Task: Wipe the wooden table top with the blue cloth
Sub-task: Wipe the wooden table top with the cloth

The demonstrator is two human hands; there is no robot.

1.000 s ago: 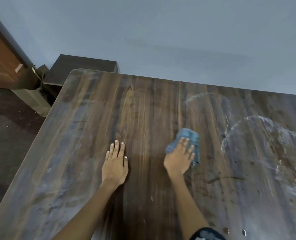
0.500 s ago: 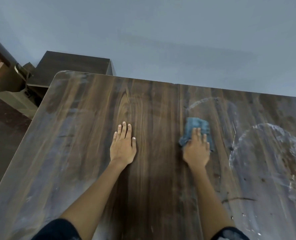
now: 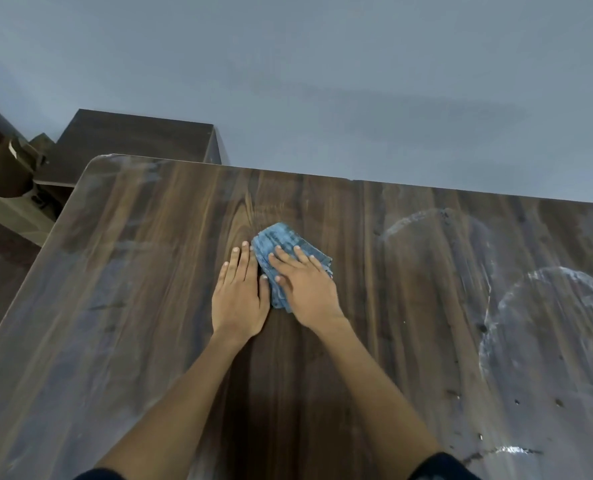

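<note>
The dark wooden table top [image 3: 409, 306] fills the lower view, streaked with grey dust. A folded blue cloth [image 3: 284, 247] lies near the table's middle. My right hand [image 3: 305, 289] presses flat on the cloth, fingers spread over it and pointing up-left. My left hand [image 3: 239, 299] lies flat on the bare wood right beside it, its thumb touching the cloth's left edge. Part of the cloth is hidden under my right palm.
White ring-shaped residue marks [image 3: 537, 306] and dark specks cover the table's right part. The left part carries a grey dust film [image 3: 90, 289]. A dark cabinet [image 3: 132, 140] stands behind the table's far-left corner. A grey wall [image 3: 323, 81] runs behind.
My right hand has slid the cloth leftward, from near the ring marks to right beside my left hand. The left hand has stayed flat on the wood.
</note>
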